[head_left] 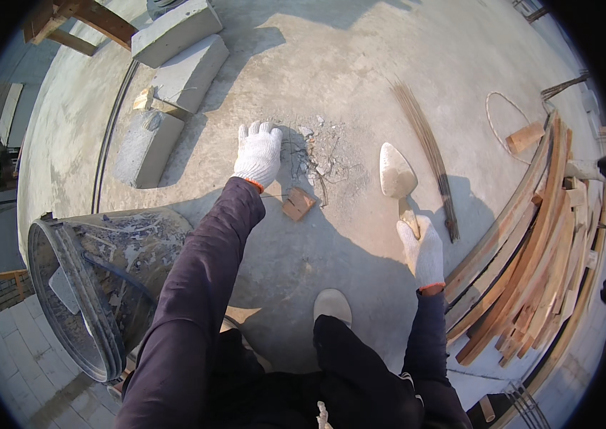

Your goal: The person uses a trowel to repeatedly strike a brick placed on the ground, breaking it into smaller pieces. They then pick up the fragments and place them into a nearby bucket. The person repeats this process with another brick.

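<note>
My right hand [424,250], in a white knit glove with an orange cuff, grips the handle of a pointed trowel [396,171]. The pale, dusty blade points away from me, over the concrete floor. To the left, my left hand [258,151] wears a matching glove, its short-looking fingers apart and pointing away; nothing shows in it, though its palm side is hidden. Just right of it lies a patch of broken grey rubble and dust [323,154]. A small brown wood block [298,204] sits between that rubble and me.
Grey concrete blocks [149,146] stand at the far left. A large dirty bucket [113,286] lies on its side near my left arm. Thin rods [428,154] lie beyond the trowel, and stacked timber strips [531,264] fill the right. My shoe [333,306] is close by.
</note>
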`<state>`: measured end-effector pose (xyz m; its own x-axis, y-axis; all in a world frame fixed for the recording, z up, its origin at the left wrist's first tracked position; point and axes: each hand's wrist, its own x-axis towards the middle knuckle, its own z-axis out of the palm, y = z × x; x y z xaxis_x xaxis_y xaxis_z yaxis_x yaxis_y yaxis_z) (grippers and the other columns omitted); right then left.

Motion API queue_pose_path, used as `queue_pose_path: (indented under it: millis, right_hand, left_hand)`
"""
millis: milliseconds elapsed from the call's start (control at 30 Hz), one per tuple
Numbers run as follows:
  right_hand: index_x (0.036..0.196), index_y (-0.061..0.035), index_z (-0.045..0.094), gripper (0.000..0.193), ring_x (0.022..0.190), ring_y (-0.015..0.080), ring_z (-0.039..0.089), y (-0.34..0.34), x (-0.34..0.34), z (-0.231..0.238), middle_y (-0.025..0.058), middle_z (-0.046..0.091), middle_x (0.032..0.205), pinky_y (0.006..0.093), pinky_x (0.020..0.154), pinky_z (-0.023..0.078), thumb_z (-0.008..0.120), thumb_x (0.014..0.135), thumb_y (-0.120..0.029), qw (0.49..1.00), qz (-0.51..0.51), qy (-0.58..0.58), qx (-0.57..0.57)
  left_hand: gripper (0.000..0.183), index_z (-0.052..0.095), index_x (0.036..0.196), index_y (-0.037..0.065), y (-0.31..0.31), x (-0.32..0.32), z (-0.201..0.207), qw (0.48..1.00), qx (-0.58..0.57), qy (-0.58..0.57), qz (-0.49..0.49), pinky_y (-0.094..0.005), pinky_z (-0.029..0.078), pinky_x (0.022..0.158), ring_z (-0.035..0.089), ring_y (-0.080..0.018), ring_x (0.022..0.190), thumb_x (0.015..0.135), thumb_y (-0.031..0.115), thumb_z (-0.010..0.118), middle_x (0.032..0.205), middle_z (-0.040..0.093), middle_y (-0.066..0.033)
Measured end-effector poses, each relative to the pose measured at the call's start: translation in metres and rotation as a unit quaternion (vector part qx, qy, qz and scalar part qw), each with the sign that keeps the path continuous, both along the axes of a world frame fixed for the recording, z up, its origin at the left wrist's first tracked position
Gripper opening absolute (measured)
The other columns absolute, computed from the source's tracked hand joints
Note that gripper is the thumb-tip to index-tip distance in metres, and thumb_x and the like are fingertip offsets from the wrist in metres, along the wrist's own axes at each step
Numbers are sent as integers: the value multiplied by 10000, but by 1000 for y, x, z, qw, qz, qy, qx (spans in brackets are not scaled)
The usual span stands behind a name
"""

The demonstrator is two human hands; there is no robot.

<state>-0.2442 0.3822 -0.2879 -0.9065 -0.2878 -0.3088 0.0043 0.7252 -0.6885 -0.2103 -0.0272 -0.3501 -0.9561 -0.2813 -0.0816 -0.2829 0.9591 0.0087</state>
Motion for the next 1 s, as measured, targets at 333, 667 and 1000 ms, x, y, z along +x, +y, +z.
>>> queue_pose_path:
  millis: [333,667,1000]
  right_hand:
    - [1197,5,682,328,835,354,694,7,-5,-10,205,718,950,415,793,562,777,1025,-258,999,17,43,15]
    - [1140,-15,708,318,863,399,725,-7,0,2,225,727,944,439,787,561,763,1025,-306,998,11,47,34]
    - [1151,-27,712,321,931,441,742,-19,-3,-3,253,741,987,458,797,579,745,1031,-322,998,11,54,21]
  left_hand:
    - [205,745,1044,11,25,82,48,908,267,160,281,-388,566,797,749,-287,843,968,200,716,925,768,-172]
    - [320,756,1068,-48,57,121,75,812,410,178,375,-291,513,720,633,-105,753,983,261,760,850,743,-66]
    - [802,540,1521,49,111,97,56,925,269,56,263,-551,534,1038,590,-468,1278,865,363,879,1394,587,-244]
